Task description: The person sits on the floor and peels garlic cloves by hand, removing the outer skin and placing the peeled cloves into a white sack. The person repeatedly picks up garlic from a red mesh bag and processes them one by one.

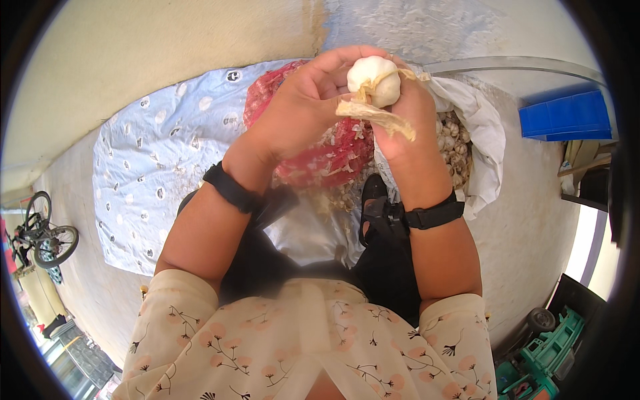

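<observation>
A white garlic bulb (372,75) is held up between my two hands, with a strip of dry, papery skin or stem (378,115) hanging off it. My left hand (305,100) curls around its left side, the thumb against the strip. My right hand (412,107) supports the bulb from the right, its fingers partly hidden behind it. Below my hands lies a red mesh sack (325,167), strewn with loose garlic skins. To the right, an open white woven sack (487,135) contains many garlic bulbs (452,142).
A blue patterned cloth (135,165) covers the floor on the left, by the wall. At right are a blue plastic bin (565,117) and a green toy vehicle (545,352). A bicycle (50,235) is at far left. My shoe (372,192) rests near the white sack.
</observation>
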A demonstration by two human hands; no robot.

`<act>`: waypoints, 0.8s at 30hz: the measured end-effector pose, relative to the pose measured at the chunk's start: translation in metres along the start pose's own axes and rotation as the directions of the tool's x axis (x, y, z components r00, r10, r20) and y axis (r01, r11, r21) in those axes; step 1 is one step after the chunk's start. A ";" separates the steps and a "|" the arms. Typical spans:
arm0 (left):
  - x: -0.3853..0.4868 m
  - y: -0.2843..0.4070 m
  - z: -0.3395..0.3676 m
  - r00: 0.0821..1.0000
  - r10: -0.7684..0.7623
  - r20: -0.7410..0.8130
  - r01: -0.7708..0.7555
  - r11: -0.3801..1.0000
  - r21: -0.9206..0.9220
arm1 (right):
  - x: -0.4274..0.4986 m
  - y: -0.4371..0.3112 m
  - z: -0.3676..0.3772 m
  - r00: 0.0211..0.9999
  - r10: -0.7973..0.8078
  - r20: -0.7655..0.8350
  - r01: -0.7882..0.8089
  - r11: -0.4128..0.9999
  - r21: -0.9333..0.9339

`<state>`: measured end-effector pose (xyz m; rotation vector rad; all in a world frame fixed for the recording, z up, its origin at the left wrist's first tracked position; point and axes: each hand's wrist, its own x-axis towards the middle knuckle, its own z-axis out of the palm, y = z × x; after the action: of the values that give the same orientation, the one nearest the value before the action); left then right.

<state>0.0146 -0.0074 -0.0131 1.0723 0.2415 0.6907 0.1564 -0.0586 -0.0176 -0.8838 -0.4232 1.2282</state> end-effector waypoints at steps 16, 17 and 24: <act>0.003 -0.002 -0.005 0.989 0.101 -0.104 -0.064 0.950 0.305 | 0.000 0.003 -0.002 0.975 0.096 0.199 -0.119 0.988 0.103; 0.004 -0.005 -0.005 0.984 0.128 -0.122 -0.086 0.948 0.306 | -0.001 0.005 -0.002 0.967 0.078 0.244 -0.113 0.985 0.131; 0.002 -0.003 -0.003 0.948 0.086 -0.308 -0.025 0.980 0.196 | -0.011 0.011 0.012 0.982 -0.009 0.187 -0.007 0.996 0.084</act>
<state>0.0161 -0.0054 -0.0169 1.1501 0.5638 0.9046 0.1376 -0.0638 -0.0167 -0.6982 -0.5185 1.3240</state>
